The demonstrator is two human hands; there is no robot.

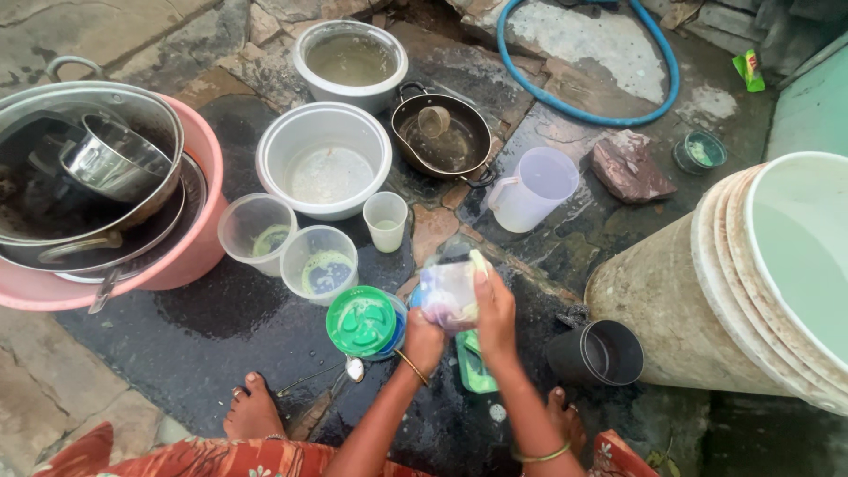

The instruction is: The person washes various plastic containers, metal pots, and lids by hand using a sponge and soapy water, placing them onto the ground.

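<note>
On wet stone ground (221, 327), left hand (424, 340) and right hand (495, 318) both grip a soapy clear container (446, 291).

Glossy translucent plastic tub (448, 291); shiny steel pots (106, 159); wet, rough stone floor (221, 318); matt blackened metal pan (442, 137).

Two white bowls (324, 159) sit on the wet stone, with three clear plastic containers (257, 231), one white jug (532, 188), one black wok (441, 134), one blue hose (586, 57) and one green lid (361, 321).
</note>
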